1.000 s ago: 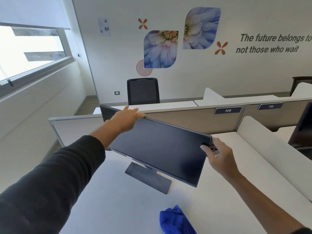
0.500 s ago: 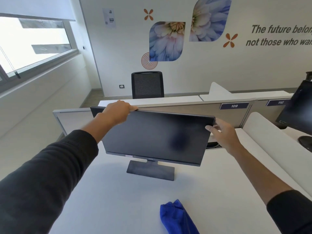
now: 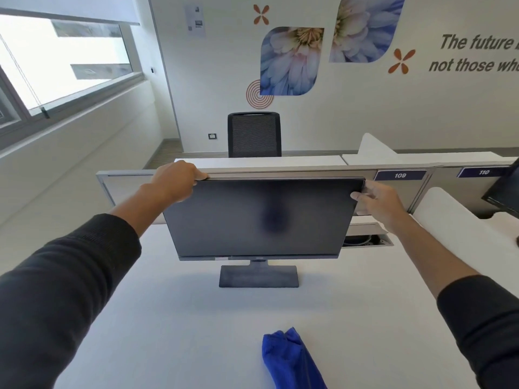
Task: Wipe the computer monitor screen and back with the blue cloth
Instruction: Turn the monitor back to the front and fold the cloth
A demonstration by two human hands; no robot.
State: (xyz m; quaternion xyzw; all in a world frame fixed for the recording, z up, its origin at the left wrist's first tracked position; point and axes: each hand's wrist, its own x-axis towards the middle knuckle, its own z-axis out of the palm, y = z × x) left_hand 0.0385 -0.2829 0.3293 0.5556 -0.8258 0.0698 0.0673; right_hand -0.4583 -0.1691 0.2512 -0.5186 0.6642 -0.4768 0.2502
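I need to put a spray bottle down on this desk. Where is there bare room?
Bare desk lies left of the monitor stand and cloth, and right of them toward the white divider. The strip between stand and cloth is also free. It is crowded behind the monitor, where the cable hatch sits under the right hand.

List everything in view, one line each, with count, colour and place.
monitor: one, black, centre of desk, facing camera
monitor stand base: one, dark grey, on desk under monitor
blue cloth: one, blue, near desk edge, untouched
desk: one, white, foreground
partition: one, grey, behind monitor
labels 109 and 110: two, navy, on partition
office chair: one, black, beyond partition
second monitor: one, black, right edge
flower decals: two, blue-white, far wall
window: one, left wall
left hand: grips monitor's top left corner
right hand: holds monitor's right edge
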